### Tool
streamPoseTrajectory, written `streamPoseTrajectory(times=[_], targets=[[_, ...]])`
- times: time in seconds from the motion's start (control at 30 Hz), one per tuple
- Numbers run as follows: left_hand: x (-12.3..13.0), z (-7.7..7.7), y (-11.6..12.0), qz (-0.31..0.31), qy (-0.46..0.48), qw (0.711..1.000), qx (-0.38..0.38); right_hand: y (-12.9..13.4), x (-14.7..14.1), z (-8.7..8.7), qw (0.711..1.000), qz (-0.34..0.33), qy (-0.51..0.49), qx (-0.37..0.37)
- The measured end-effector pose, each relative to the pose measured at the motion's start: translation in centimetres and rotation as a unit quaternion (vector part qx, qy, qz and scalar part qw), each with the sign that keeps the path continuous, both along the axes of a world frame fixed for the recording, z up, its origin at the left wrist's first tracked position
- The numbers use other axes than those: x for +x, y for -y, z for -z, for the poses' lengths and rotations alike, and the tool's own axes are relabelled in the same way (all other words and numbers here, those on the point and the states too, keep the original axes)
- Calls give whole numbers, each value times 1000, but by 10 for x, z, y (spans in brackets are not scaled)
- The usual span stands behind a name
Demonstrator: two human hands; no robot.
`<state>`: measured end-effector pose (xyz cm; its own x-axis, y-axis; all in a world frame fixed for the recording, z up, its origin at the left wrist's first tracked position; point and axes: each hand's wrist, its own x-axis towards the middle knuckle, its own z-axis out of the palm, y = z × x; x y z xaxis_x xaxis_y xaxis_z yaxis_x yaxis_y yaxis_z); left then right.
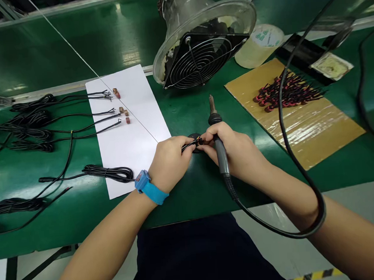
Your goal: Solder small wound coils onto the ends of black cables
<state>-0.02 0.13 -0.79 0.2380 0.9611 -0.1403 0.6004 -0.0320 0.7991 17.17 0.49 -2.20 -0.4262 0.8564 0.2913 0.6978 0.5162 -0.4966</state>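
My left hand (pixel 172 158), with a blue strap at the wrist, pinches the end of a black cable (pixel 188 145). Facing it, my right hand (pixel 236 149) has thumb and fingertips closed at a small part joined to the cable's thin wires, and also holds a soldering iron (pixel 221 152) whose tip points up and away. Just behind the fingertips is a small round black piece (pixel 195 136) on the green table. To the left, a coiled black cable (pixel 108 172) lies partly on a white sheet (pixel 128 140), near several small brass-coloured connectors (pixel 126 113).
A fume extractor (pixel 200 61) hangs over the table (pixel 191 200). Right of it, a brown board (pixel 290 136) bears a pile of short black and red wires (pixel 286 91). Behind stand a tape roll (pixel 260 43) and a sponge (pixel 332 66). More coiled cables (pixel 30 126) lie left.
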Motion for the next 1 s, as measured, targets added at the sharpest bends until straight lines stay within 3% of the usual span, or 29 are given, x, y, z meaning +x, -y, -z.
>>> streamPoseTrajectory(times=[0.17, 0.33, 0.5, 0.6, 0.67, 0.8, 0.9, 1.0], targets=[[0, 2, 1, -15, 33, 999, -7, -1, 7, -11, 998, -30, 1, -51], [-5, -2, 3, 1, 77, 996, -48, 5, 12, -13, 997, -24, -63, -43], [-14, -4, 4, -32, 223, 964, -144, 12, 8, -15, 973, 19, -213, -90], [-18, -4, 4, -55, 278, 940, -191, 13, 8, -23, 960, 7, -253, -116], [-20, -4, 4, -59, 310, 921, -227, 11, 9, -31, 969, -16, -227, -95], [-23, -6, 4, -63, 361, 886, -282, 8, 12, -49, 990, -92, -107, 23], [-23, -7, 4, -58, 360, 889, -278, 7, 12, -57, 989, -131, -40, 54], [-23, -8, 6, -45, 355, 896, -262, 9, 14, -56, 993, -114, -27, 34]])
